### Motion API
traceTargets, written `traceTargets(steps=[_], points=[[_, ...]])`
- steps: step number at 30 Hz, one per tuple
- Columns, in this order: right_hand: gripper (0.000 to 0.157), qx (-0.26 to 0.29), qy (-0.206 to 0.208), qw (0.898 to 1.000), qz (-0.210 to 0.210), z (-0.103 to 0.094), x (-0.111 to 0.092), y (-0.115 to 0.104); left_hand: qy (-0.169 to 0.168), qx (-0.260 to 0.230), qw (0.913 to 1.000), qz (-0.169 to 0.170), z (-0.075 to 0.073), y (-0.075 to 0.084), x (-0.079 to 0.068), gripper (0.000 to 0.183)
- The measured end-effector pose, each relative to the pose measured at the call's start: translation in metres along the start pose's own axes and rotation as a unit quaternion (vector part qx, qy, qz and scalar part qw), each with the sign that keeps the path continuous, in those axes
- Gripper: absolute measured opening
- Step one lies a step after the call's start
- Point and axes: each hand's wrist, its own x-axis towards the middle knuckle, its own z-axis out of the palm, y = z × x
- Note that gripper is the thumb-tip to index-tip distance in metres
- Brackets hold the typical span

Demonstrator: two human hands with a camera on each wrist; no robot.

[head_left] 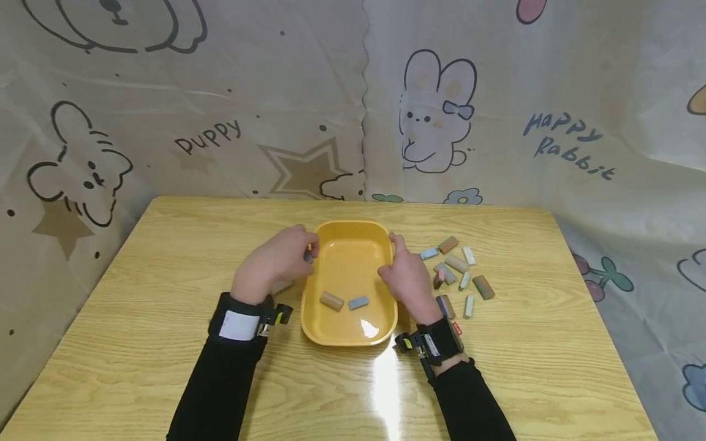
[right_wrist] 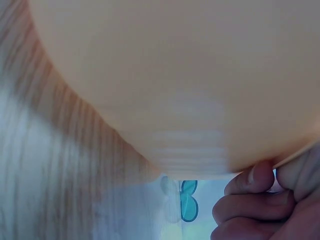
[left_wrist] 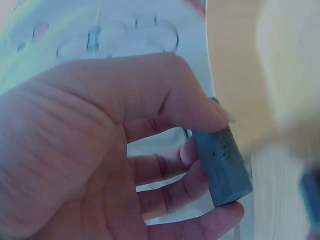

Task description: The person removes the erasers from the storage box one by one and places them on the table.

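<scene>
A yellow plastic tray (head_left: 353, 257) stands in the middle of the table, with a tan block (head_left: 331, 301) and a light blue block (head_left: 358, 302) lying inside. Beside its left rim, my left hand (head_left: 276, 257) pinches a small grey-blue block (left_wrist: 223, 165) between thumb and fingers. My right hand (head_left: 408, 282) grips the tray's right rim; in the right wrist view its curled fingers (right_wrist: 252, 205) sit against the tray's outer wall. Another greyish block (head_left: 282, 286) lies on the table, partly behind the left hand.
Several small blocks in different colours lie scattered right of the tray, among them a brown-green block (head_left: 483, 287) and a white block (head_left: 469, 255). A wooden table (head_left: 165, 294) holds everything. A printed curtain (head_left: 309, 92) hangs along its back edge.
</scene>
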Motion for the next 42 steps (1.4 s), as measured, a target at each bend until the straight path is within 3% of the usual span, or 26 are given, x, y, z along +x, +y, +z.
traceTargets(steps=[5, 11, 17, 21, 27, 31, 35, 38, 42], points=[[0.072, -0.002, -0.002, 1.0, 0.004, 0.0, 0.0, 0.001, 0.034, -0.014, 0.998, -0.051, 0.001, -0.046, -0.008, 0.021], [0.072, 0.0, -0.005, 1.0, 0.008, 0.002, 0.0, 0.002, 0.035, -0.049, 0.9932, -0.1, 0.021, -0.091, -0.015, 0.026], [0.072, -0.001, 0.001, 1.0, 0.008, 0.002, 0.0, 0.003, 0.04, -0.066, 0.9894, -0.123, 0.038, -0.115, -0.016, 0.018], [0.072, 0.002, 0.0, 1.0, 0.008, 0.002, 0.0, 0.003, 0.044, -0.064, 0.9891, -0.125, 0.037, -0.116, -0.016, 0.021], [0.072, 0.003, 0.004, 1.0, 0.008, 0.001, 0.0, 0.003, 0.069, -0.068, 0.9918, -0.083, 0.014, -0.088, -0.01, 0.028], [0.072, 0.007, 0.004, 1.0, 0.007, 0.0, 0.0, 0.003, 0.085, -0.074, 0.9926, -0.044, -0.003, -0.057, -0.003, 0.027], [0.072, 0.01, 0.0, 1.0, 0.004, 0.0, 0.0, 0.003, 0.092, -0.059, 0.994, 0.001, -0.005, -0.018, 0.006, 0.025], [0.073, 0.005, -0.002, 1.0, 0.005, 0.0, 0.001, 0.002, 0.059, -0.031, 0.997, 0.039, 0.005, 0.011, 0.016, 0.024], [0.073, -0.003, 0.001, 1.0, 0.003, 0.0, 0.001, 0.0, -0.042, 0.017, 0.9964, 0.072, 0.031, 0.04, 0.029, 0.026]])
